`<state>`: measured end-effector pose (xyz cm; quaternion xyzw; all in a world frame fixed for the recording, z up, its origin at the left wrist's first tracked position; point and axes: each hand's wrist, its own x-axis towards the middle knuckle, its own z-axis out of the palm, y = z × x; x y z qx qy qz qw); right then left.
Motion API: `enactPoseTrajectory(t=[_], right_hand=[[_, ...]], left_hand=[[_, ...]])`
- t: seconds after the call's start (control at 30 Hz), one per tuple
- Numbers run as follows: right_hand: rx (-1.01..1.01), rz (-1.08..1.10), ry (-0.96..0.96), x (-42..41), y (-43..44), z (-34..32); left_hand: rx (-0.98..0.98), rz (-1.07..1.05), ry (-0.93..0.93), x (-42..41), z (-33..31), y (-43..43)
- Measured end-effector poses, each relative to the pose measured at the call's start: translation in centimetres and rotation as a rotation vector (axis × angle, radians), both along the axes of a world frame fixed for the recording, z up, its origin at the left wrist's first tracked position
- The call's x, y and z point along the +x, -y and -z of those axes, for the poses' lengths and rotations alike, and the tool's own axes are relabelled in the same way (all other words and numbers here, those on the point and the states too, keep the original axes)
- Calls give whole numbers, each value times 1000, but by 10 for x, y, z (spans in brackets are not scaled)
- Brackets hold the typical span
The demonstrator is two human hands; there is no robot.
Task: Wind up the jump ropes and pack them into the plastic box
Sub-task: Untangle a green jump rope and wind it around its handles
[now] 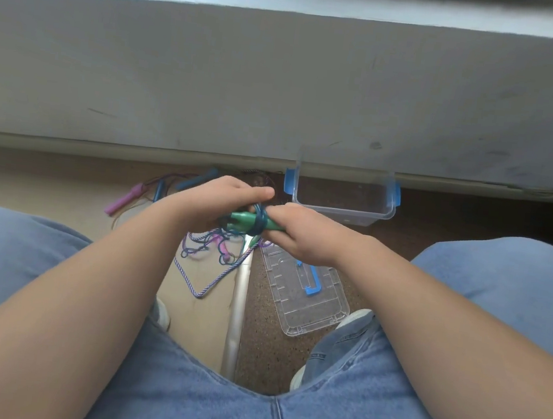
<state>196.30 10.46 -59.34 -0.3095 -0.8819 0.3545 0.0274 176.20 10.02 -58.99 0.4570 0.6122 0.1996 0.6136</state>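
1. The clear rectangular plastic box with blue side latches (pixel 342 196) stands on the floor against the base of the grey wall (pixel 282 82). Nothing lies inside it; the dark speckled floor (pixel 263 345) shows through its bottom.
2. The clear flat plastic lid with a blue handle (pixel 303 291) lies separately on the speckled floor, nearer the person than the box, close to the right shoe.
3. The left hand (pixel 221 199) is closed around one end of the green-handled jump rope with blue cord (pixel 249 223), thumb extended above it.
4. The right hand (pixel 303 233) grips the other end of the same green handles, fingers curled over them. Blue cord is looped in several turns around the handles between the two hands.
5. The bundle is held above the floor, just short of the box and not in it.
6. A loose tangle of purple, blue and striped cords (pixel 207 256) lies on the pale floor panel (pixel 197 321) below the hands.
7. A pink handle (pixel 124 199) and blue handles (pixel 195 179) lie on the floor left of the hands.
8. Legs in blue denim jeans (pixel 245 412) frame the scene.
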Motion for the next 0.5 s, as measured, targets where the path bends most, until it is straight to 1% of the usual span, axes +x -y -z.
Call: enactPoseTrajectory(t=[0.07,0.13,0.2,0.27,0.33,0.43,0.5], right_hand=[[-48,56,-54,0,1,-3],[-96,120,-103,0,4,-5],[-141,183,-140,-1,7,-5],[-199,246,-152,-2,8,-2],[-253,309,-173,-4,7,1],[-344,437,-198,-6,-1,5],[-408,483,-204,-4,-5,7]], left_hand=[[-27,-110,126,4,-3,-1],[-67,-242,209,11,-6,-3],[-119,-390,265,18,-8,-3],[-108,-474,304,22,-10,-2],[-53,-485,360,21,-9,-2],[66,-454,389,15,-5,0],[134,-442,391,13,1,2]])
